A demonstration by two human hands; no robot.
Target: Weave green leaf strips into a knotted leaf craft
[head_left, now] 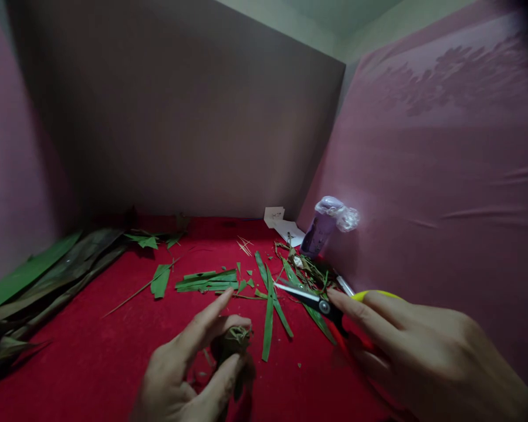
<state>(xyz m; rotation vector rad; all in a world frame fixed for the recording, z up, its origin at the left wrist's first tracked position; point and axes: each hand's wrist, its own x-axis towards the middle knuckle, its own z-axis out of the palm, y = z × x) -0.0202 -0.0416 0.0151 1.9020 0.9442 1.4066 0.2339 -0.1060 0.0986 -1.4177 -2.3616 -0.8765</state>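
Observation:
Near the bottom middle, my left hand [193, 357] holds a small dark green leaf bundle [235, 343] between thumb and fingers, its index finger stretched out. My right hand [413, 340] grips scissors [323, 306] with yellow and red handles, blades pointing left over the leaf pieces. Long green leaf strips [268, 316] lie crossed between the two hands. A stack of cut strips [206, 281] rests beyond my left hand, with small green scraps beside it. The scissors' tips are apart from the bundle.
Large leaves [57, 264] lie at the left on the red cloth [92, 351]. Toothpicks [245, 245], white papers [288, 231] and a purple bottle [319, 231] in plastic wrap stand or lie farther back. Dried stems [312, 272] are heaped before the bottle. Pink walls flank both sides.

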